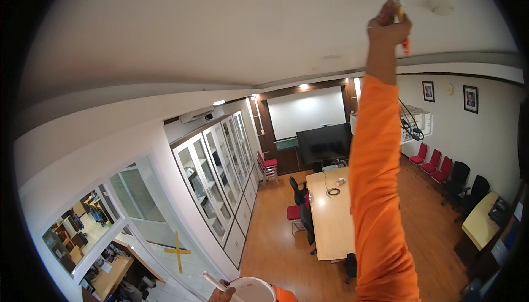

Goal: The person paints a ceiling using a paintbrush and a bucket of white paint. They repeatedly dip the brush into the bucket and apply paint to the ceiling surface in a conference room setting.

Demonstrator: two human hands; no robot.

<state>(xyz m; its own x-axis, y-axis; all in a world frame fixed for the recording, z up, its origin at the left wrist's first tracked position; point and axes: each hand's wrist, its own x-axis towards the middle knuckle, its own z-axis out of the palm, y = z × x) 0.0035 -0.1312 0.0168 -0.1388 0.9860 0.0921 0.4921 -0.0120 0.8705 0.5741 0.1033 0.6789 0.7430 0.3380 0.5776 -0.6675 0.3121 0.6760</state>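
Observation:
My right hand [390, 25] is raised high on a straight arm in an orange sleeve. Its fingers are closed round a paintbrush [400, 13] with a yellowish handle and an orange-red end. The pale bristles point up at the white ceiling [264, 21] and look to be touching it, beside a small round ceiling fixture [440, 5]. Low in the picture, my left hand [222, 293] grips the rim of a white bucket [257, 290], partly cut off by the lower edge. A thin white stick [214, 281] slants across beside the thumb.
Far below stands a long wooden table [330, 219] with chairs and a large black screen [324, 143] behind it. White glass-door cabinets [212, 175] line the left. A white box with dangling cables [416, 123] hangs at right of my arm. Red chairs [431, 161] stand along the right wall.

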